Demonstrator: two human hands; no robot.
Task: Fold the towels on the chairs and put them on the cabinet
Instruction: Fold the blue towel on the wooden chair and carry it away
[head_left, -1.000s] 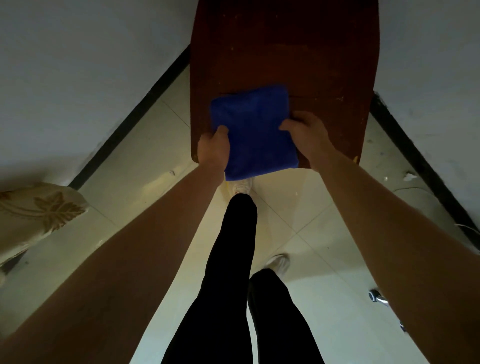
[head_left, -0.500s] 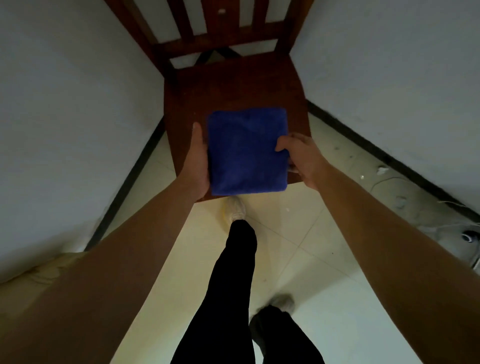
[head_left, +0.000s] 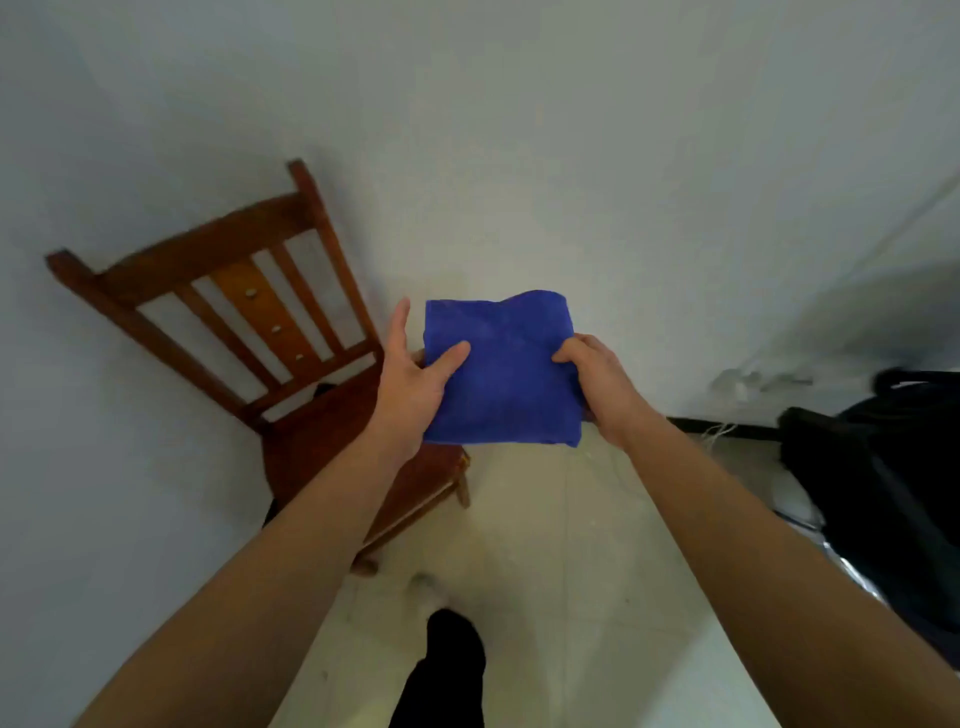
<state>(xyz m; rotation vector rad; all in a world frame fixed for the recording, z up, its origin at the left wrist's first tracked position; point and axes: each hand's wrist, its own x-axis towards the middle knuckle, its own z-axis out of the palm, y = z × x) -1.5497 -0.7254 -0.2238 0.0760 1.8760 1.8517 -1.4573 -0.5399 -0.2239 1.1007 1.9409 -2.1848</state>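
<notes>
Folded towel (head_left: 506, 374) between both hands

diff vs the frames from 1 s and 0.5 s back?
The folded blue towel came up off the wooden chair seat and is now held in the air, to the right of the chair. The view swung right: the chair sits at left, a black bag shows at right. Unchanged: left hand and right hand grip opposite edges, and the towel is folded square.
</notes>
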